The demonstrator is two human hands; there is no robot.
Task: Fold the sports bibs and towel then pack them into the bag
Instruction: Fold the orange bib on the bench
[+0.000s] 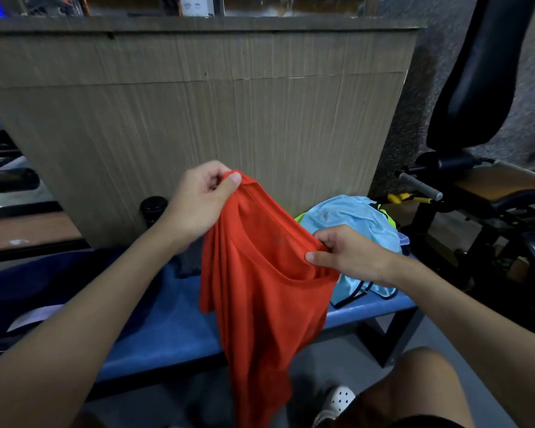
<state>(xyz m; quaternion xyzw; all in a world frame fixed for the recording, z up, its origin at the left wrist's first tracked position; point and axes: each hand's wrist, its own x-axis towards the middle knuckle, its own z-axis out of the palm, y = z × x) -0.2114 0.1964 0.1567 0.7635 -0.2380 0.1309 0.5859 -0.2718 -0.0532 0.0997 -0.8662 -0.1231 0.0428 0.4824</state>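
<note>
A red sports bib [260,291] hangs in the air above the blue bench [173,332]. My left hand [198,202] pinches its upper left shoulder strap. My right hand [349,254] grips the right strap lower down, so the neck opening gapes between them. The bib's lower end dangles past the bench edge toward the floor. A crumpled pile of light blue bibs [349,223] lies on the bench's right end, with a neon yellow-green one [300,216] peeking out behind. A dark blue bag [50,288] lies at the bench's left end. A dark grey cloth [189,257] shows behind the red bib.
A tall wood-grain panel [198,118] stands right behind the bench. A black bottle cap [153,206] pokes up behind my left wrist. Gym equipment with a black pad [473,88] and grey handle [420,186] is on the right. My knee [420,387] and white shoe [337,400] are below.
</note>
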